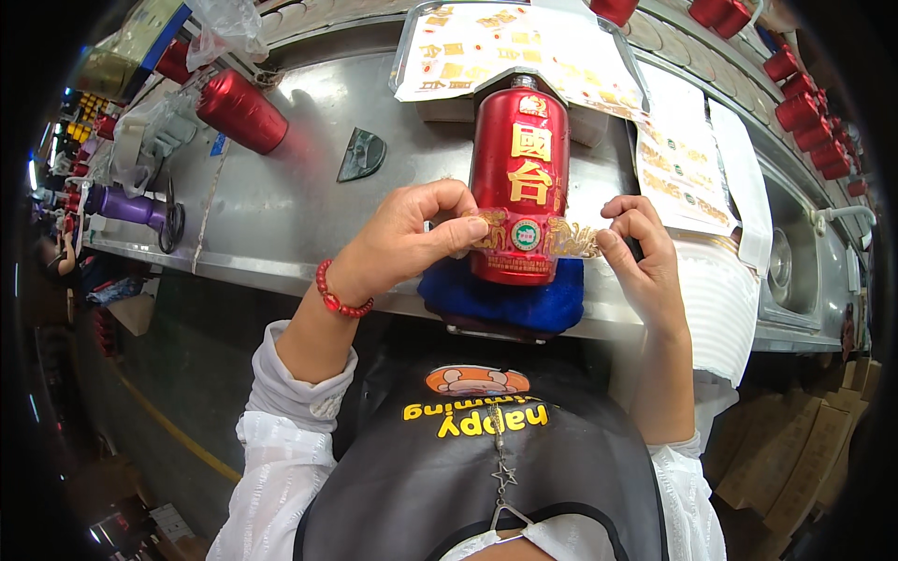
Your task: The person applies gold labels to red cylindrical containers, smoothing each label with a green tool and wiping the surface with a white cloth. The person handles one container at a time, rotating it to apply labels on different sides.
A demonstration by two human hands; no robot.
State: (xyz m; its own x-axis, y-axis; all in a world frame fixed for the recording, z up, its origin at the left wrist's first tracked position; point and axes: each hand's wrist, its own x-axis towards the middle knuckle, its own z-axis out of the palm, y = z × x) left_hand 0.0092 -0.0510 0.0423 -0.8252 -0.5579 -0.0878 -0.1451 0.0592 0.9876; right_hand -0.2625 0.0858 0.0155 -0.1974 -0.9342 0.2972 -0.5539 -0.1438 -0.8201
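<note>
A glossy red bottle (497, 150) with gold characters lies in front of me, its neck pointing away and its near end over a blue cloth pad (505, 301). Across the lower part of the bottle stretches a thin clear decal (569, 237) with gold dragon shapes and a green round emblem. My left hand (402, 234) pinches its left end between thumb and forefinger, against the bottle. At the other side, my right hand (647, 257) pinches the right end, which stands off the bottle's side. A dark green scraper (362, 155) lies on the metal table beyond my left hand.
Another red bottle (241, 110) lies at the far left, near a purple hair dryer (126, 206) with a black cord. Printed decal sheets (440, 56) fill a tray behind the bottle; more sheets (687, 168) lie to the right, beside a metal sink (795, 248). Red bottles (800, 112) line a conveyor.
</note>
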